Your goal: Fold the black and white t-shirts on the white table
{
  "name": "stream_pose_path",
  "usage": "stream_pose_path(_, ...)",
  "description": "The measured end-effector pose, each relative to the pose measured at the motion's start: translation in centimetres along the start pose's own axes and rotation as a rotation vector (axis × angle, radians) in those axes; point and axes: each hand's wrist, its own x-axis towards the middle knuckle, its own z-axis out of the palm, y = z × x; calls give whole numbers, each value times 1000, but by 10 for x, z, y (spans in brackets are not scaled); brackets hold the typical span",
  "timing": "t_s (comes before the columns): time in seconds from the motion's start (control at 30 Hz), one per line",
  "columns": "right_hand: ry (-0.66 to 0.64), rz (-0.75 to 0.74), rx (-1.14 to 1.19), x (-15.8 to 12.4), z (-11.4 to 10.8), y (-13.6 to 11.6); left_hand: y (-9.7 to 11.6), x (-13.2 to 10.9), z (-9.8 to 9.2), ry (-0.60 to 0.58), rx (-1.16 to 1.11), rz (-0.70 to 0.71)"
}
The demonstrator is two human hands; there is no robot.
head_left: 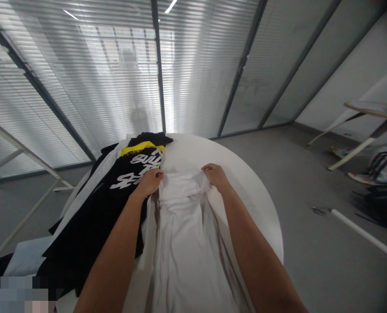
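Observation:
A white cloth garment (183,226) lies stretched lengthwise over the round table, its near end running out of the bottom of the view. My left hand (150,181) pinches its far left corner between thumb and fingers. At the far right corner, my right hand (215,176) grips the same edge. The fabric between the two hands is gathered in loose folds. Just left of my left hand lies a black T-shirt (92,221) with white lettering and a yellow band, on top of other black and white clothes.
The white round table (255,195) curves away to the right. A white metal frame (24,150) stands at the left. On the floor at the right are a white pole (362,232) and dark bags (380,204), near a wooden-edged table (372,111). Glass partitions with blinds (200,65) stand behind.

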Motion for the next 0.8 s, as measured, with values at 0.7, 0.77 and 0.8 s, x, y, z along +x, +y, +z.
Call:
stream_pose_path(0.7, -94, -140, -176, -5, 5, 4, 6, -4, 10, -9, 1, -74)
stream_pose_path(0.77, -5, -111, -93, -2, 7, 4, 2, 0, 13, 95, -165, -43)
stream_pose_path(0.8, 34, -91, -52, 0, 7, 5, 1, 2, 15, 132, -255, -33)
